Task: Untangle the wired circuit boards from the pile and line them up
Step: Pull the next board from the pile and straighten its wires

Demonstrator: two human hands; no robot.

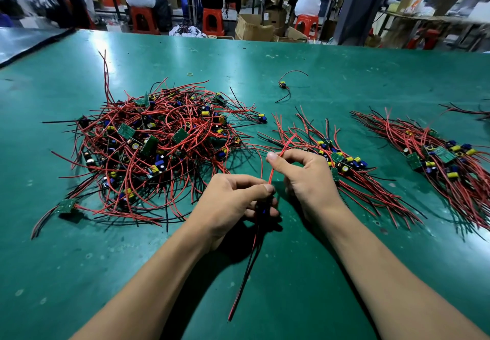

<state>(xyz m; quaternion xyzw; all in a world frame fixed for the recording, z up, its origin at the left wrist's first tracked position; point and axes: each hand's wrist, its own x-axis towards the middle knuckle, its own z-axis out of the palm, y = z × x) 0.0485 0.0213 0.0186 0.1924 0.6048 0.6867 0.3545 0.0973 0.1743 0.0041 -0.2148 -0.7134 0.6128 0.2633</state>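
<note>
The left hand (233, 201) grips a board (264, 211), mostly hidden, it seems; the right hand (305, 178) pinches its red wire (271, 175) just above. Best stroke the wire straight, then lay the board on the row (342, 159) beyond the right hand, clear of the pile (159, 143) leftward.

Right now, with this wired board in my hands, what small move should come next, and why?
Probably lay it on the nearer row to the right. The left hand grips the board, the right hand pinches its red wire, and the piece looks free of the pile, its lower wires hanging loose.
</note>
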